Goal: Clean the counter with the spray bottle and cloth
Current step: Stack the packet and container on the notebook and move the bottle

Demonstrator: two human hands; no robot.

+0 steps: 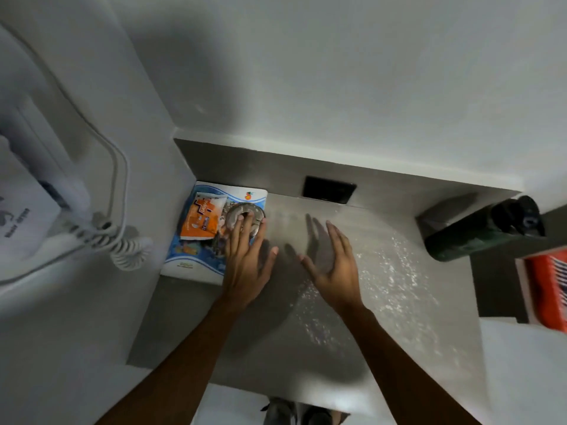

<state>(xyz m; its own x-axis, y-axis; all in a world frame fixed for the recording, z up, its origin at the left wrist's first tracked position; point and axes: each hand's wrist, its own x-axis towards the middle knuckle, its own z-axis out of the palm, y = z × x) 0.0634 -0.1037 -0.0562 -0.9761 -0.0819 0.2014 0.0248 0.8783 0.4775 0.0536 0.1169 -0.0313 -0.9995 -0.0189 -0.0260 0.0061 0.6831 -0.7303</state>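
Observation:
The grey counter (368,317) is speckled with white spray droplets on its right half. My left hand (247,259) lies flat with straight fingers; its fingertips touch a round metal object (242,211) that sits on a blue and white printed booklet (196,253). My right hand (334,265) hovers open, palm turned left, over the middle of the counter and holds nothing. A dark green bottle (478,231) with a black cap stands at the right edge. No cloth is in view.
An orange packet (199,222) lies on the booklet. A black socket plate (329,189) sits in the back ledge. A white wall phone with coiled cord (122,240) hangs at left. An orange box (549,289) sits at the right.

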